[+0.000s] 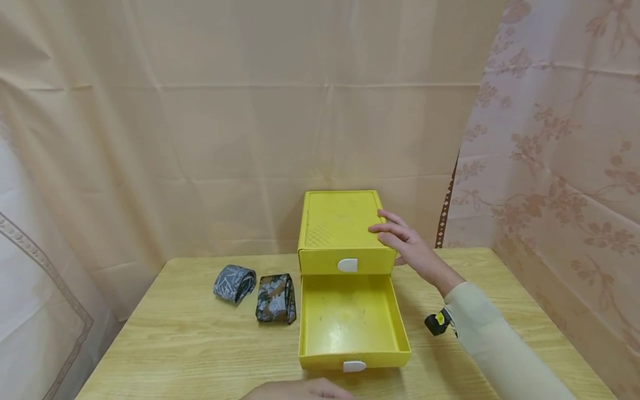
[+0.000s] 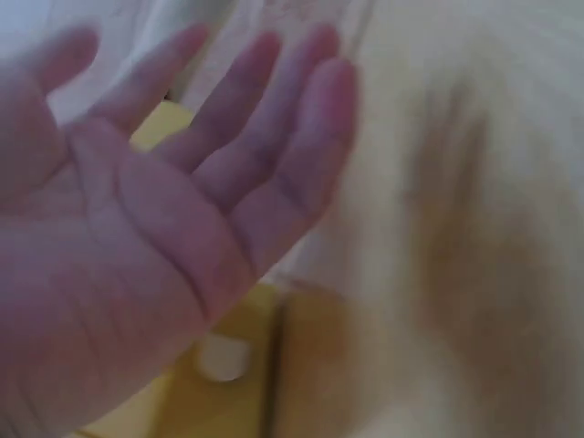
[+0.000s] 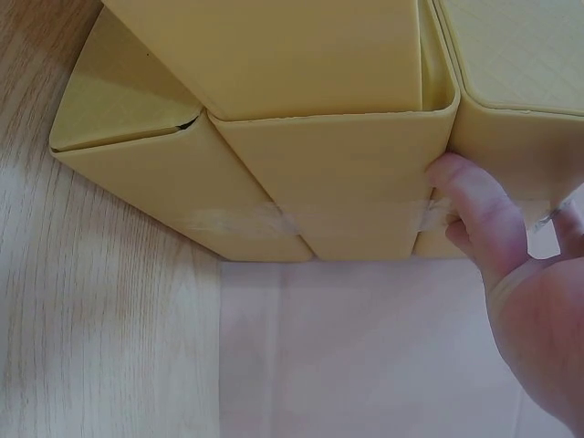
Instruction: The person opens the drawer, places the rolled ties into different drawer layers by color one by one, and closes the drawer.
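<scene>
A yellow drawer box (image 1: 342, 219) stands on the table, its upper drawer closed and its lower drawer (image 1: 352, 316) pulled out, the bare floor showing. My right hand (image 1: 407, 244) rests on the box's top right edge, fingers fairly straight over the top. In the right wrist view, the thumb (image 3: 474, 205) touches the side wall. My left hand (image 1: 300, 390) is in front of the lower drawer, mostly below the frame; the left wrist view shows its palm (image 2: 155, 228) with loose fingers and nothing held. Left of the box lie a rolled grey leaf-patterned necktie (image 1: 232, 282) and a rolled camouflage-patterned necktie (image 1: 276, 300).
The wooden table (image 1: 200, 350) ends just behind the box, where a beige curtain (image 1: 240, 122) hangs. A pink floral curtain (image 1: 560, 183) closes off the right side. White handles mark both drawer fronts, the lower one (image 1: 354, 366) nearest me.
</scene>
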`<state>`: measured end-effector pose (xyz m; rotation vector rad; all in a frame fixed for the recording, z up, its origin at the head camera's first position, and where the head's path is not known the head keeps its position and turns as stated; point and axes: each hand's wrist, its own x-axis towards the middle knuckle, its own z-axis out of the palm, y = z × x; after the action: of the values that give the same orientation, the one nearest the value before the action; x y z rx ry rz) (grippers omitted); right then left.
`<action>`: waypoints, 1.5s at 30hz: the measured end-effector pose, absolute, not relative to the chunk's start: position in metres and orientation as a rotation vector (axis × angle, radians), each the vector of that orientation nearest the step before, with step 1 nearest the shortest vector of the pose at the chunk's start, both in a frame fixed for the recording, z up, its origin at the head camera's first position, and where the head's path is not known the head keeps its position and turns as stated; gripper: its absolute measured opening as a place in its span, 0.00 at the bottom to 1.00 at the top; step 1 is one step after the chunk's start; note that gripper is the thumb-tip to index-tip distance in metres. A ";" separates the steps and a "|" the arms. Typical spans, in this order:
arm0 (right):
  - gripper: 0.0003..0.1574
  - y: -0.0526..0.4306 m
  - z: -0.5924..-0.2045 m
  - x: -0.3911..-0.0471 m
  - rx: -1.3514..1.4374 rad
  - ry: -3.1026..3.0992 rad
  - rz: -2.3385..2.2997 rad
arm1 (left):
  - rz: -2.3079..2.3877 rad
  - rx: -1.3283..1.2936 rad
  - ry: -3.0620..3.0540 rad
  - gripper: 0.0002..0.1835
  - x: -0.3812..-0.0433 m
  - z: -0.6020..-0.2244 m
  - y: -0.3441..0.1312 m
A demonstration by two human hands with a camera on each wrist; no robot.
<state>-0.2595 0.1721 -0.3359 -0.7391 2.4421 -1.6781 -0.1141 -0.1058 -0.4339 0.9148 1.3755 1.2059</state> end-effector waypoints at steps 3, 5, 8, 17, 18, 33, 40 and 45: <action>0.22 0.172 -0.335 -0.259 -0.731 2.432 -1.689 | 1.263 0.742 1.231 0.20 -0.113 -0.422 -0.116; 0.22 0.172 -0.335 -0.259 -0.720 2.434 -1.689 | 1.251 0.733 1.225 0.20 -0.113 -0.412 -0.122; 0.22 0.172 -0.335 -0.259 -0.707 2.435 -1.689 | 1.244 0.742 1.272 0.21 -0.114 -0.398 -0.130; 0.23 0.172 -0.333 -0.260 -0.732 2.459 -1.660 | 1.157 1.032 1.428 0.21 -0.124 -0.372 -0.147; 0.23 0.173 -0.333 -0.261 -0.738 2.466 -1.654 | 1.144 1.066 1.452 0.21 -0.125 -0.368 -0.149; 0.21 0.178 -0.357 -0.279 -0.730 2.478 -1.659 | 1.372 1.048 1.888 0.18 -0.154 -0.310 -0.209; 0.22 0.173 -0.338 -0.264 -0.728 2.446 -1.675 | 1.466 0.863 2.210 0.16 -0.171 -0.293 -0.233; 0.22 0.172 -0.332 -0.259 -0.718 2.464 -1.643 | 1.584 0.772 2.421 0.15 -0.182 -0.291 -0.246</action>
<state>-0.2588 0.1717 -0.3325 -0.7179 2.4636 -1.6430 -0.1821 -0.2464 -0.2906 0.7725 2.4214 1.5835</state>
